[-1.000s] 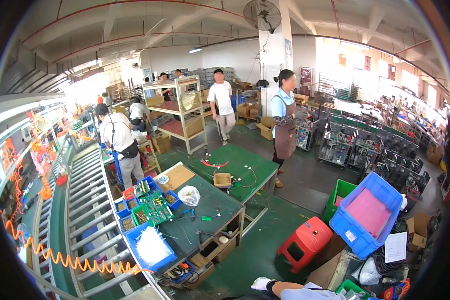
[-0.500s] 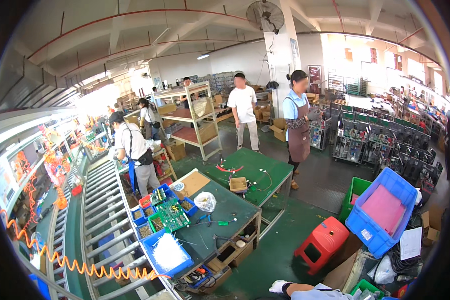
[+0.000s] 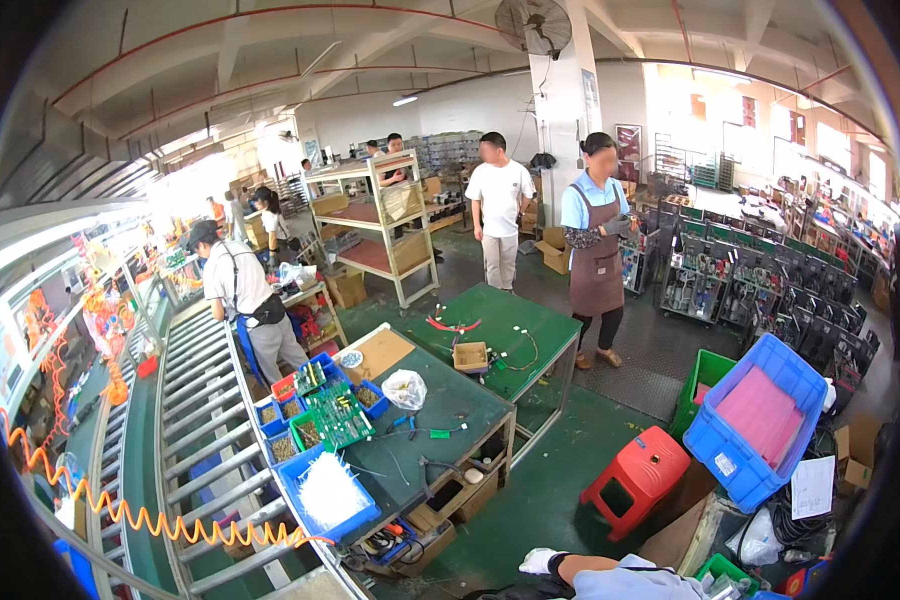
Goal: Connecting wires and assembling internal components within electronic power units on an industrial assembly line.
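My right hand (image 3: pixel 538 561), in a white glove with a dark band at the wrist, shows at the lower edge. Its forearm comes in from the right, under a pale blue-grey sleeve (image 3: pixel 635 584). The fingers are too small and cut off to tell their pose, and no held thing is visible. Below and left of the red plastic stool (image 3: pixel 638 480), the hand appears over the green floor. Left of it is the workbench (image 3: pixel 440 400) with a shelf of boxes under its top. My left hand is out of the picture.
A roller conveyor (image 3: pixel 205 420) runs along the left, with an orange coiled hose (image 3: pixel 170 535) across it. Blue bins, circuit boards (image 3: pixel 338 415) and white strips (image 3: pixel 328 495) crowd the bench. A blue crate (image 3: pixel 760 425) stands right. Co-workers stand beyond a green table (image 3: pixel 510 325).
The view has shifted slightly. My right hand appears a little farther left and higher. A person in white and the aproned person beyond the table have changed pose, and another person shows behind the rack.
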### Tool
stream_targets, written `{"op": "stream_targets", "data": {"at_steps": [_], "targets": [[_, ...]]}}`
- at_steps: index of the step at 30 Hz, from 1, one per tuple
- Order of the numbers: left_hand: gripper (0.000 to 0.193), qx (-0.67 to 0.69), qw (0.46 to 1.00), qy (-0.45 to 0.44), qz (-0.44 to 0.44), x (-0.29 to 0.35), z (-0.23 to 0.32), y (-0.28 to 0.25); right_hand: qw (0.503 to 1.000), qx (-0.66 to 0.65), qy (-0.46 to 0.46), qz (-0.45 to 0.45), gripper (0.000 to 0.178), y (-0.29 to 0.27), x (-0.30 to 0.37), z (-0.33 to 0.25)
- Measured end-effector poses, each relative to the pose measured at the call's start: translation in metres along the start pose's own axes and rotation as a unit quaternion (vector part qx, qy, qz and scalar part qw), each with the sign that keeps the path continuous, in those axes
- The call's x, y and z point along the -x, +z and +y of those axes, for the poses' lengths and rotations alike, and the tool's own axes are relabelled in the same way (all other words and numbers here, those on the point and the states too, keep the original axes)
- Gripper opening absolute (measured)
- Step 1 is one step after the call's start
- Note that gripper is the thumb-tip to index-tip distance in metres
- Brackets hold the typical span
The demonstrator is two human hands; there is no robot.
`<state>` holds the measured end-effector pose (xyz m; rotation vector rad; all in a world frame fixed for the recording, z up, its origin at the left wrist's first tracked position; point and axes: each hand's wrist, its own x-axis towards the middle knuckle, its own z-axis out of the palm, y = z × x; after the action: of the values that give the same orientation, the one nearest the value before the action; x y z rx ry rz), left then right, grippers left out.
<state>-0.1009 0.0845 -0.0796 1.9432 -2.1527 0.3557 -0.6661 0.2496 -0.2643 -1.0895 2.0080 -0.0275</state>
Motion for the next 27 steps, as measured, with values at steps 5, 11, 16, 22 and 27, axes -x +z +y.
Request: {"op": "stream_targets", "data": {"at_steps": [5, 11, 16, 22, 27], "targets": [[0.064, -0.058, 0.998, -0.027, -0.01, 0.004, -0.001, 0.004, 1.0, 0.023, -0.02, -0.004, 0.046, 0.003, -0.003, 0.002], [0.065, -0.043, 0.998, -0.024, 0.043, 0.004, 0.004, -0.004, 1.0, -0.017, 0.005, -0.022, 0.045, 0.012, -0.01, 0.004], [0.063, -0.047, 0.997, -0.056, -0.011, 0.0, 0.014, -0.022, 0.999, -0.011, -0.001, -0.039, 0.045, 0.016, -0.012, -0.002], [0.058, -0.015, 0.999, 0.043, 0.003, -0.001, 0.022, -0.044, 1.0, 0.014, -0.018, -0.02, 0.046, 0.014, -0.014, -0.007], [0.061, -0.048, 0.999, 0.02, -0.015, 0.0, 0.02, -0.039, 1.0, 0.02, -0.003, 0.0, 0.048, 0.012, -0.01, -0.015]]}}
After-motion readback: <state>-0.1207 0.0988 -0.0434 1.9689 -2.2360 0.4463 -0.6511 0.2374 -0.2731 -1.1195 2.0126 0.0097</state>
